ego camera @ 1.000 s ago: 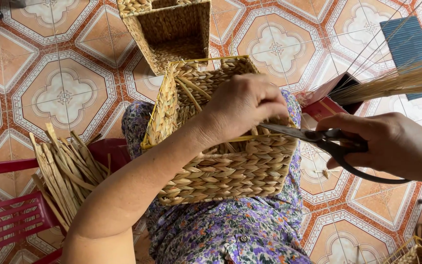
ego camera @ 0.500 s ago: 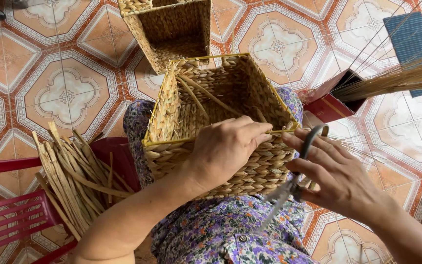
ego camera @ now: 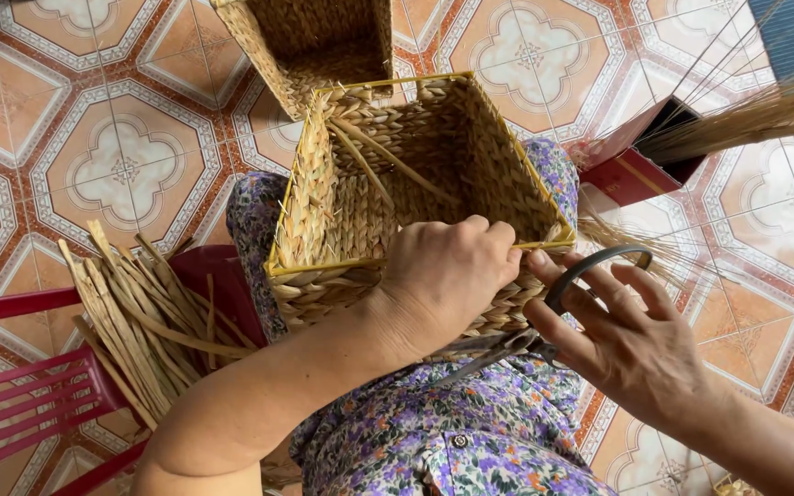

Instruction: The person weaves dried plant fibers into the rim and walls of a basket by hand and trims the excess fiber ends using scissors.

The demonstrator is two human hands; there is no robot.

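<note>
Gripping the near rim of a square woven basket (ego camera: 397,193), the person's left hand (ego camera: 448,276) is curling its fingers over the yellow wire edge, knuckles up, thumb hidden below against the plaited side. The basket is resting on the person's lap, tilted so that its open mouth is facing the camera, with a few loose straw strands lying across the inside. The right hand (ego camera: 627,344) is sitting just beside the left, touching the basket's lower corner, and is closed around a pair of scissors (ego camera: 544,321): the dark loop handle is arching over the fingers while the blades are pointing left, under the left wrist and against the floral dress (ego camera: 434,441). Whether the blades are apart or together cannot be told, since the hands are covering them.

A second woven basket (ego camera: 314,46) is standing on the patterned tile floor (ego camera: 112,119) just beyond the first, nearly touching its far rim. To the left, a bundle of flat dried reeds (ego camera: 140,312) is leaning across a red plastic stool (ego camera: 29,395). To the right, a red box (ego camera: 636,165) is lying on the tiles with a sheaf of thin straw (ego camera: 746,115) fanning out above it.
</note>
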